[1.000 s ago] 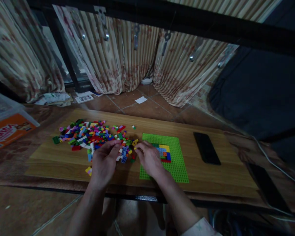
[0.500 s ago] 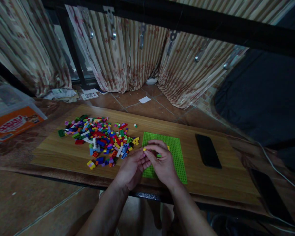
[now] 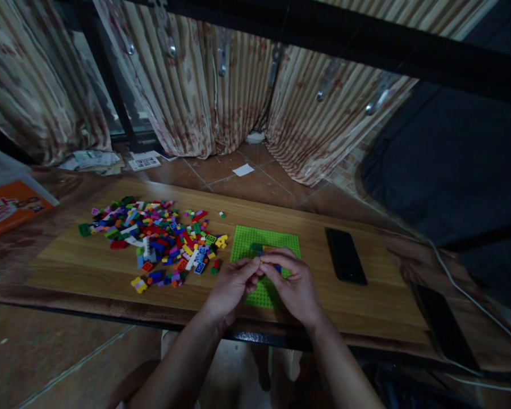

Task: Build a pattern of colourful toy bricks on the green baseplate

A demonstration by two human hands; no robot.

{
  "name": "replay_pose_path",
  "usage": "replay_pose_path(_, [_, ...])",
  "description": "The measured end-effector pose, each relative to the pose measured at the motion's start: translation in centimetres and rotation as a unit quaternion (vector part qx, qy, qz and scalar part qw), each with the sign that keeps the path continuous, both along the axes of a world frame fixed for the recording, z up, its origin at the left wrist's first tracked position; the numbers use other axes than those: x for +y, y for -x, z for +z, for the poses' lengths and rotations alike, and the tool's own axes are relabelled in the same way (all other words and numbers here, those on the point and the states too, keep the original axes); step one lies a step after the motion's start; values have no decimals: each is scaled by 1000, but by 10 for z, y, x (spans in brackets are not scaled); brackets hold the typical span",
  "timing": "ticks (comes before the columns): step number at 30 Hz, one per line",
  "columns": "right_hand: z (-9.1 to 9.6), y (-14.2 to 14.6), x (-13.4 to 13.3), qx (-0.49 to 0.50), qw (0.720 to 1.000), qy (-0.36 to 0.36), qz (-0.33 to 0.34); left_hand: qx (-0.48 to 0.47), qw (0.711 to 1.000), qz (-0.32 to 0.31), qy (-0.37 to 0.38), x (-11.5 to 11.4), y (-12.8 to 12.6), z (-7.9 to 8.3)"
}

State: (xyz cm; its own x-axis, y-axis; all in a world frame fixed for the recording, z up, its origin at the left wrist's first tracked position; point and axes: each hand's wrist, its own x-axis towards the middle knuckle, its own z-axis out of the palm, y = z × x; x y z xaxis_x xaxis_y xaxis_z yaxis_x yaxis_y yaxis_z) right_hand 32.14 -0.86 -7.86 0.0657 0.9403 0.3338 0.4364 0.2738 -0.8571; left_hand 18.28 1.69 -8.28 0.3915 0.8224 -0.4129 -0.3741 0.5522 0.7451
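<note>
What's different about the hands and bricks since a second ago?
The left hand has left the brick pile and moved right; the right hand has shifted right too. Their fingertips now meet over the green baseplate at a tiny yellow piece; whether the left grips it is unclear. Baseplate and phone stayed put.

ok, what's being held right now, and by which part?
A small yellowish piece, pinched where the left hand and right hand meet. They hide most of it, so which part is gripped can't be told.
</note>
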Motion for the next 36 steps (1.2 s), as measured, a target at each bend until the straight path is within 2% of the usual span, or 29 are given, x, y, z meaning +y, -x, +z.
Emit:
replay_pose_path(4, [3, -10, -3, 3, 1000, 16, 3, 35, 998, -28, -35, -1, -7, -2])
replay_pose_path(7, [-2, -26, -3, 8, 998, 36, -55, 99, 992, -19, -72, 3, -7, -7])
replay_pose_path(9, [-9, -39, -1, 14, 992, 66, -107, 168, 977, 8, -127, 8, -4, -10])
replay_pose_path(11, [-18, -49, 0, 20, 985, 107, -134, 237, 953, 10, -189, 12, 0, -14])
replay_pose_path(14, [-30, -53, 3, 20, 982, 149, -116, 297, 920, -46, -251, 12, 2, -17])
replay_pose_path(18, [-35, -46, 6, -10, 985, 153, -79, 321, 891, -114, -300, 6, -3, -19])
replay_pose_path(26, [-32, -40, 8, -71, 979, 166, -92, 398, 844, -193, -303, -3, -9, -11])
replay_pose_path(31, [-36, -38, 11, -70, 975, 174, -117, 390, 845, -200, -307, -6, -11, -8])
replay_pose_path(36, [-39, -37, 15, -28, 970, 199, -136, 359, 874, -147, -292, -7, -13, -12])
